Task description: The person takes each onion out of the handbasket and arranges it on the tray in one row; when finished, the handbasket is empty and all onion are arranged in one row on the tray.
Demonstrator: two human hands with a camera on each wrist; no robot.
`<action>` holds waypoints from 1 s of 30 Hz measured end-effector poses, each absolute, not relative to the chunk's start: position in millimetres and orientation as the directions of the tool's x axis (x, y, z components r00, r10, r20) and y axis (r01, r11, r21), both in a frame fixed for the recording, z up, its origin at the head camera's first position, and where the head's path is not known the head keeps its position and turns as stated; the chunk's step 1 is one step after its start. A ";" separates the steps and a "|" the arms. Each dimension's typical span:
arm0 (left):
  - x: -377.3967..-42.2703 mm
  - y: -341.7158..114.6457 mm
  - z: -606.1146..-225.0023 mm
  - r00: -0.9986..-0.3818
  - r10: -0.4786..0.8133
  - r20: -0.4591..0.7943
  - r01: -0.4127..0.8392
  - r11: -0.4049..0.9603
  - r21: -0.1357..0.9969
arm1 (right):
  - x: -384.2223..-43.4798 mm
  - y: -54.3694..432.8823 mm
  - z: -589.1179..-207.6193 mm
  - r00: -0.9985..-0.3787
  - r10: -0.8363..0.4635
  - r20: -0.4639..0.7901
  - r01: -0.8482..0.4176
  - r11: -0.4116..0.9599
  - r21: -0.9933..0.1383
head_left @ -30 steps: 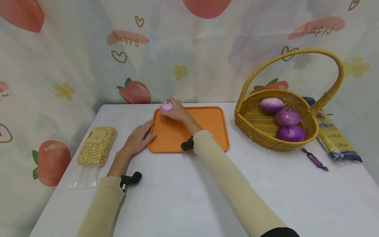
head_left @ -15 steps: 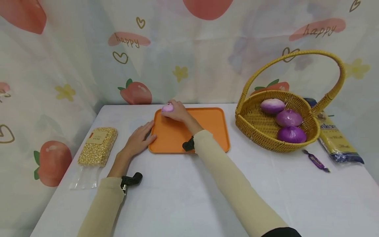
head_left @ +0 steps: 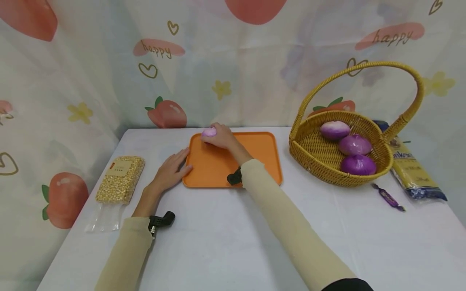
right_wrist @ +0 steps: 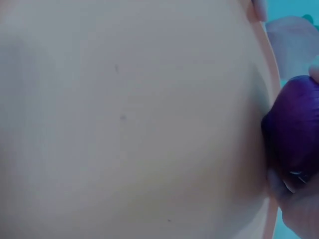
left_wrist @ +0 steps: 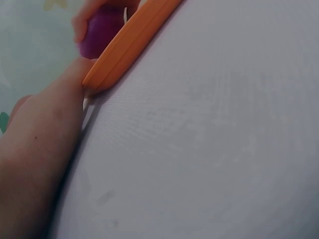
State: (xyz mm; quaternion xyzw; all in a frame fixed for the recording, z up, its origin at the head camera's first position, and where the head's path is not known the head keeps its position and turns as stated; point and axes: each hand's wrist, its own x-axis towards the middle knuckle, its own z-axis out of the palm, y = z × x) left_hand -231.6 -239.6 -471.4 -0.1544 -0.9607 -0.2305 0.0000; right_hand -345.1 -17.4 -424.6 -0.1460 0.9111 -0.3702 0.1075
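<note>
My right hand [head_left: 221, 136] holds a red onion [head_left: 209, 131] over the far left part of an orange tray [head_left: 244, 161]. In the right wrist view the dark purple onion [right_wrist: 296, 124] is at the right edge, fingers around it, close to the tray's rim. My left hand [head_left: 171, 169] lies with its fingers extended at the tray's left edge, the thumb reaching over the rim. The left wrist view has this hand [left_wrist: 45, 124] beside the tray's corner, with the onion [left_wrist: 102, 32] behind the rim.
A wicker basket [head_left: 309, 159] with a tall handle stands at the right, several red onions inside. Beside it are a yellow and blue packet [head_left: 415, 171] and a purple wrapped candy [head_left: 388, 197]. A clear bag of yellow kernels [head_left: 118, 184] lies at the left.
My right hand has shifted slightly to the right with the onion in its grip. The left hand stays at the tray's edge.
</note>
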 end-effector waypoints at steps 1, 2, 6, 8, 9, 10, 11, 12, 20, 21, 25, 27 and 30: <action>-231.5 -239.5 -471.4 -0.951 0.299 0.074 0.300 0.843 0.446 | -345.8 -16.7 -425.0 -0.933 -0.347 -0.099 -0.180 0.684 -0.707; -231.5 -239.3 -471.7 -0.951 0.300 0.076 0.301 0.842 0.448 | -346.5 -16.0 -425.3 -0.931 -0.349 -0.110 -0.172 0.683 -0.709; -232.0 -238.8 -472.8 -0.951 0.299 0.080 0.302 0.841 0.448 | -346.5 -12.6 -423.3 -0.921 -0.360 -0.151 -0.147 0.678 -0.720; -232.8 -238.4 -473.7 -0.950 0.302 0.081 0.305 0.843 0.443 | -346.1 -10.7 -421.2 -0.919 -0.364 -0.154 -0.147 0.677 -0.721; -233.1 -238.3 -473.9 -0.950 0.302 0.077 0.304 0.843 0.444 | -345.6 -9.6 -419.9 -0.920 -0.361 -0.154 -0.144 0.675 -0.723; -233.2 -238.4 -474.0 -0.951 0.301 0.074 0.302 0.843 0.444 | -345.4 -8.4 -418.7 -0.921 -0.359 -0.154 -0.142 0.675 -0.724; -233.4 -238.4 -474.1 -0.952 0.298 0.070 0.298 0.845 0.444 | -345.3 -7.4 -417.8 -0.921 -0.359 -0.155 -0.140 0.674 -0.726; -233.3 -238.6 -474.0 -0.952 0.297 0.068 0.295 0.844 0.447 | -345.4 -6.4 -417.0 -0.921 -0.358 -0.155 -0.138 0.671 -0.729; -231.3 -238.1 -473.7 -0.956 0.286 0.057 0.281 0.848 0.449 | -346.3 1.2 -415.6 -0.904 -0.394 -0.168 -0.154 0.664 -0.732; -231.1 -237.7 -473.6 -0.956 0.287 0.054 0.281 0.849 0.449 | -346.3 2.4 -415.0 -0.902 -0.397 -0.168 -0.155 0.662 -0.733; -231.0 -237.1 -472.5 -0.958 0.283 0.043 0.272 0.849 0.454 | -346.0 7.6 -410.4 -0.904 -0.404 -0.141 -0.173 0.646 -0.744; -231.9 -238.6 -473.1 -0.957 0.285 0.047 0.275 0.850 0.450 | -345.2 10.8 -406.1 -0.904 -0.413 -0.112 -0.204 0.645 -0.737; -233.3 -239.9 -474.4 -0.957 0.285 0.052 0.278 0.850 0.447 | -341.7 18.4 -397.0 -0.891 -0.450 -0.059 -0.283 0.653 -0.702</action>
